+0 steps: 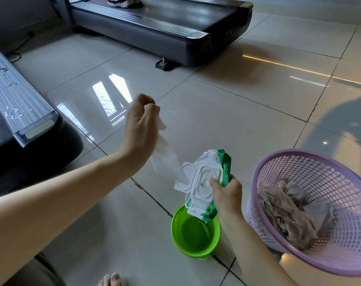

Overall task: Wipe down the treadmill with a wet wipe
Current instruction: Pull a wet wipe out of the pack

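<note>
Wet wipe [163, 153], white and blurred, stretches from the pinching fingers of the left hand [139, 122] down to the open flap of the wipe pack [206, 182], which the right hand [227, 193] grips by its lower end, fingers curled round it. Directly under the pack sits a green bucket [196, 244] on the floor, touching or just beside a purple mesh basket [330, 234] that holds crumpled greyish wipes [289, 213]. One treadmill [21, 112] lies at the left, its rear corner near the left forearm. Another treadmill [165, 25] stands well ahead, carrying a dark shoe [125, 2]. Glossy tiled floor [227, 112] lies open between the two decks. Bare toes [111, 280] show at the bottom edge.
</note>
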The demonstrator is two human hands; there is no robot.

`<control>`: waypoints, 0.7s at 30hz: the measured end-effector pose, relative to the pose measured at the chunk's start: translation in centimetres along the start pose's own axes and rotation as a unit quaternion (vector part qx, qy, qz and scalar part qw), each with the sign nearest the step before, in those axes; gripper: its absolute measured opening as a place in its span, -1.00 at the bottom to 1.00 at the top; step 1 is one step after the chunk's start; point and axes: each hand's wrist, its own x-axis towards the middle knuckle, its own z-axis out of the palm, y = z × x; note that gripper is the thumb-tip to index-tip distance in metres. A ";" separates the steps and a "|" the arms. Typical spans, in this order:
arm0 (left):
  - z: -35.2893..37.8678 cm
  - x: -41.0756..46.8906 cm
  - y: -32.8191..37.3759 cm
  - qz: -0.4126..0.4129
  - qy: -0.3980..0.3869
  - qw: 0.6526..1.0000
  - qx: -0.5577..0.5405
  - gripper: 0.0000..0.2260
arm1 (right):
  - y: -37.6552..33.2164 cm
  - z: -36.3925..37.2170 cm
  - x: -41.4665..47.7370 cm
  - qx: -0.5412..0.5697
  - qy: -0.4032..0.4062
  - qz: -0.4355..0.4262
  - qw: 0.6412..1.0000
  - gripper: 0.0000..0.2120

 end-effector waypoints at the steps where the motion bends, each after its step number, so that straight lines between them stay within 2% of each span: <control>1: -0.2 0.2 -0.3 0.029 -0.049 0.997 0.051 -0.84 | -0.1 -0.2 0.1 0.025 -0.007 0.011 1.000 -0.93; 2: -0.3 0.1 -0.8 0.041 -0.120 0.985 0.120 -0.83 | -0.1 -0.3 0.2 0.054 -0.015 0.026 0.998 -0.94; 3: -0.2 -0.2 -1.6 0.032 -0.208 0.955 0.208 -0.82 | -0.3 -0.3 0.2 0.084 -0.026 0.046 0.995 -0.94; 5: 0.1 -1.5 -3.5 0.003 -0.366 0.843 0.394 -0.82 | -0.3 -0.3 0.3 0.144 -0.056 0.086 0.984 -0.95; 6: 0.2 -2.3 -4.4 0.003 -0.412 0.794 0.447 -0.79 | -0.3 -0.2 0.3 0.168 -0.075 0.101 0.978 -0.93; 7: 0.3 -3.0 -5.2 0.006 -0.434 0.771 0.467 -0.72 | -0.4 -0.2 0.3 0.188 -0.094 0.116 0.971 -0.87; 8: 0.4 -3.4 -5.6 0.006 -0.436 0.773 0.461 -0.67 | -0.5 -0.2 0.2 0.201 -0.112 0.127 0.965 -0.83; 9: 0.4 -3.6 -6.0 0.005 -0.426 0.789 0.443 -0.66 | -0.7 -0.2 0.1 0.208 -0.127 0.128 0.961 -0.81; 12: 0.8 -3.6 -6.2 0.008 -0.389 0.827 0.407 -0.75 | -1.4 -0.2 -0.3 0.211 -0.162 0.096 0.959 -0.78; 17: 1.1 -3.2 -6.2 -0.021 -0.343 0.848 0.402 -0.75 | -2.0 0.1 -0.7 0.240 -0.183 0.066 0.951 -0.80; 21: 1.1 -3.2 -6.4 -0.048 -0.327 0.861 0.387 -0.71 | -2.6 0.0 -1.2 0.253 -0.206 0.058 0.943 -0.63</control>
